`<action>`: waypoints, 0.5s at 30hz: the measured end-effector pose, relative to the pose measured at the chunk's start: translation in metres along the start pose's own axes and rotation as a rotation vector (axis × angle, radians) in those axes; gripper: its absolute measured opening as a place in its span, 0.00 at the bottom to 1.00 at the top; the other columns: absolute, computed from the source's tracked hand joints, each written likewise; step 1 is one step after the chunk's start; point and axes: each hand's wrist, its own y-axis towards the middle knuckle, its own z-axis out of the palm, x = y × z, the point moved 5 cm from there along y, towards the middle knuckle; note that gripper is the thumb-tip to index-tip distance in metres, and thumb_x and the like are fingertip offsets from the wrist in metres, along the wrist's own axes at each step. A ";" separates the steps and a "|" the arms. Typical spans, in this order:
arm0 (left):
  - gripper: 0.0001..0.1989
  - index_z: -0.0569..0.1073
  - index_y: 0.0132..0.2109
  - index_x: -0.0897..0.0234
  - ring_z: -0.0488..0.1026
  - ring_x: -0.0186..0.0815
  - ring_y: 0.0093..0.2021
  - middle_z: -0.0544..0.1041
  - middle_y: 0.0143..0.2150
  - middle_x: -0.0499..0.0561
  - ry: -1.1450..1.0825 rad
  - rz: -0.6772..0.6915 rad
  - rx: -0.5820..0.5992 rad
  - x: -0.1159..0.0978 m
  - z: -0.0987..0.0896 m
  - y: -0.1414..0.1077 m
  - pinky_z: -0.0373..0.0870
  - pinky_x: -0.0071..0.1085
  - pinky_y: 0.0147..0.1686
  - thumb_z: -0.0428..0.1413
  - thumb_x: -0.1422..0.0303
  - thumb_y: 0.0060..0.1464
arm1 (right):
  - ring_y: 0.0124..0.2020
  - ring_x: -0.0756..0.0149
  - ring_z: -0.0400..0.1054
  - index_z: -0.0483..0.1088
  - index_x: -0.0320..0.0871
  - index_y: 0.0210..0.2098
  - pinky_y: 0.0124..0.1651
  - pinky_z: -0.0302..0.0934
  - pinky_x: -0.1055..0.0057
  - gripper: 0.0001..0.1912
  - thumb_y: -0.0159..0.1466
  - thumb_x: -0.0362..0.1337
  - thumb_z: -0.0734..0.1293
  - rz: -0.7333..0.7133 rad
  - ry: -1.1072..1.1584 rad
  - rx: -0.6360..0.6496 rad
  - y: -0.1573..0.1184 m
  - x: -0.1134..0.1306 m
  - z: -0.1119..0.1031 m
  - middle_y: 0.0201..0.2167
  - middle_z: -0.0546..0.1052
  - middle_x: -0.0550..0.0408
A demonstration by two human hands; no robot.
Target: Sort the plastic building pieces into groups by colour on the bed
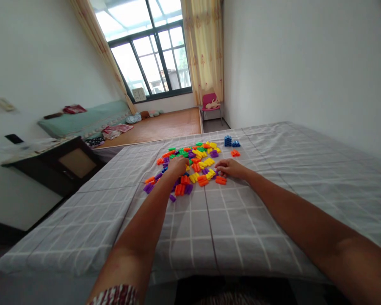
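Observation:
A loose heap of plastic building pieces in orange, yellow, purple, green and blue lies on a grey checked cloth. My left hand reaches down into the heap's left part, its fingertips hidden, so what it touches cannot be made out. At the heap's right edge rests my right hand, fingers slightly bent and apart. Close to its fingertips are a purple piece and a yellow piece; an orange piece lies just below. Beyond the right hand stand a small blue stack and another orange piece.
A white wall runs along the right side. To the left stands a dark cabinet. Behind the cloth are a wooden bed with clothes on it, a pink chair, and a curtained window.

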 end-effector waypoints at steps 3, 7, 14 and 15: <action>0.14 0.79 0.42 0.60 0.72 0.44 0.50 0.76 0.48 0.56 0.018 -0.007 -0.074 -0.001 -0.003 0.001 0.68 0.37 0.48 0.51 0.74 0.54 | 0.21 0.74 0.68 0.72 0.39 0.36 0.22 0.63 0.80 0.06 0.60 0.35 0.67 -0.038 -0.011 -0.061 0.003 -0.002 -0.002 0.25 0.77 0.55; 0.14 0.76 0.48 0.61 0.72 0.39 0.51 0.76 0.51 0.54 -0.155 0.177 -0.057 -0.025 0.004 0.002 0.67 0.32 0.52 0.50 0.69 0.57 | 0.20 0.76 0.67 0.72 0.39 0.34 0.20 0.62 0.81 0.04 0.60 0.32 0.66 -0.049 -0.010 -0.104 0.003 -0.001 -0.004 0.25 0.77 0.55; 0.18 0.75 0.52 0.62 0.73 0.40 0.50 0.75 0.53 0.55 -0.249 0.170 -0.053 -0.041 0.023 -0.003 0.69 0.32 0.50 0.55 0.64 0.55 | 0.19 0.76 0.67 0.72 0.39 0.35 0.20 0.61 0.81 0.05 0.60 0.31 0.64 -0.067 -0.029 -0.108 0.002 -0.001 -0.004 0.25 0.77 0.55; 0.17 0.76 0.50 0.60 0.73 0.40 0.49 0.76 0.52 0.54 -0.245 0.155 -0.047 -0.039 0.023 -0.004 0.69 0.31 0.49 0.55 0.65 0.54 | 0.20 0.76 0.67 0.72 0.39 0.35 0.21 0.62 0.81 0.05 0.61 0.31 0.64 -0.069 -0.034 -0.103 0.002 -0.001 -0.004 0.25 0.77 0.55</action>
